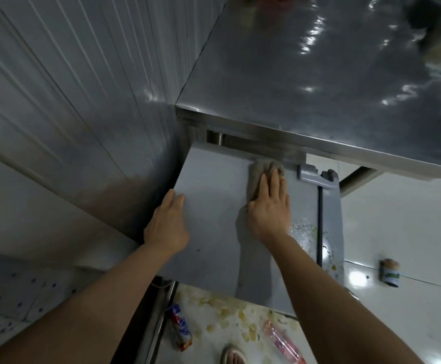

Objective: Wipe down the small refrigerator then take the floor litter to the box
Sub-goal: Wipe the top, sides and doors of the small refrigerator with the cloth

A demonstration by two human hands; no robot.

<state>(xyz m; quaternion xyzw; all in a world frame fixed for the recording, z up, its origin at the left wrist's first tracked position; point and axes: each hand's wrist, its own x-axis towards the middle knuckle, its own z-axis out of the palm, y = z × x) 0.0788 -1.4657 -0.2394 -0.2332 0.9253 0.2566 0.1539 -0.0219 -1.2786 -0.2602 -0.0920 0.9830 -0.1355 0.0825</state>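
The small grey refrigerator [214,179] stands under a steel table, and I look down on its flat top. A beige cloth [258,172] lies near the top's far edge. My right hand [269,206] presses flat on the cloth with straight fingers. My left hand [168,224] rests on the refrigerator's left edge, fingers straight along the side. A wet, speckled patch [303,232] shows on the top to the right of my right wrist. Litter lies on the floor below: a blue and orange wrapper [181,331], a pink wrapper [282,342] and scattered pale flakes [240,316].
The steel table [319,74] overhangs the refrigerator's far edge. A ribbed white wall [56,101] runs along the left. A small jar [390,271] lies on the white floor at right. My foot in a sandal [232,355] is at the bottom.
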